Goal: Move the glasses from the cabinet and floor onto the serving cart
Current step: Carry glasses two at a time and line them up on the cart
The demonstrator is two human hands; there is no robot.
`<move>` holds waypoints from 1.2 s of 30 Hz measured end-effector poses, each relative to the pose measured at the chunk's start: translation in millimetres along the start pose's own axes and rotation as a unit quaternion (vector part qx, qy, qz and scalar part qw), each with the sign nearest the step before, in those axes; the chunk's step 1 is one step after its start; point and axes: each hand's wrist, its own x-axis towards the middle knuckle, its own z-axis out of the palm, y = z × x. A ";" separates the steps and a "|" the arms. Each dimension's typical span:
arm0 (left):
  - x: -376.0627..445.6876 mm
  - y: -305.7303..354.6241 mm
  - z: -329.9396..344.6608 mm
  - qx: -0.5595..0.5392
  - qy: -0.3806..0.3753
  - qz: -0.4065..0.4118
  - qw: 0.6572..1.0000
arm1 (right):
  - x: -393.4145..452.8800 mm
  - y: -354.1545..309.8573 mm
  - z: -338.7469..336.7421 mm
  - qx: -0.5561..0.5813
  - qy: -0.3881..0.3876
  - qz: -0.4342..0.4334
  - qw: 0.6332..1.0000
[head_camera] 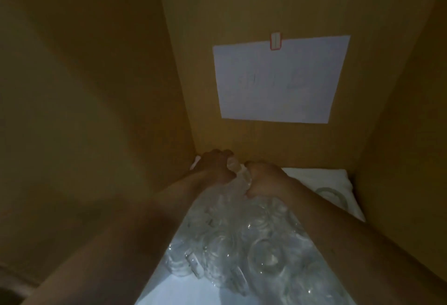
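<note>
Although the light inside the wooden cabinet point(96, 87) is dim and much is blurred, both hands are plainly reaching to its back corner, close together, each with fingers curled round glassware: the left hand point(214, 168) grips 1 clear piece at the rear, and the right hand point(264, 181) holds another just beside it, the 2 hands almost touching. Exactly how the fingers sit on each piece cannot be told. The rest of the glasses point(242, 239) stand packed rim to rim on the white shelf liner point(314, 179) between the forearms, many touching one another. A white sheet of paper point(278, 80) hangs on the back wall under a small red-edged clip point(275, 40). The serving cart is not in view. These pieces look like hard, thin, smooth glass, so I judge them light but brittle and slippery, apt to chip if knocked against a neighbour. The safest hold is likely round the body of each glass, fingers and thumb opposed, not by the rim; lifting straight up before drawing back should keep the held ones clear of the crowded cluster in front.
</note>
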 end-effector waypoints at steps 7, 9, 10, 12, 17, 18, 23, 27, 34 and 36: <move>37.1 -1.3 5.6 -0.076 -0.080 -0.018 0.994 | 25.7 7.8 -1.4 0.010 -0.049 0.000 0.999; 38.3 1.9 0.6 -0.089 -0.074 -0.022 0.993 | 24.6 8.1 -2.2 0.017 -0.034 0.000 0.999; 37.4 2.9 -3.4 -0.098 -0.069 -0.024 0.993 | 23.1 7.8 -2.7 0.020 -0.025 0.001 0.999; 37.3 -0.3 -13.2 -0.115 -0.058 -0.025 0.991 | 19.3 5.2 -5.2 0.032 -0.011 0.012 0.999; 33.7 -9.4 -47.2 -0.245 0.057 -0.015 0.968 | 0.2 -10.5 -31.7 0.086 0.103 0.048 0.990; 27.8 -8.3 -53.2 -0.270 0.078 -0.005 0.960 | -8.9 -16.0 -40.2 0.092 0.140 0.062 0.984; -25.9 14.3 -74.6 -0.418 0.215 0.009 0.883 | -59.9 -41.4 -67.8 0.147 0.372 0.153 0.904; -76.3 26.0 -79.3 -0.594 0.230 0.035 0.770 | -115.2 -65.6 -64.4 0.300 0.514 0.170 0.785; -199.4 35.7 -51.3 -0.810 0.064 0.073 0.579 | -231.4 -122.9 -7.9 0.378 0.651 0.194 0.629; -227.3 40.5 -35.3 -0.826 0.012 0.091 0.556 | -260.6 -137.7 7.2 0.375 0.672 0.199 0.607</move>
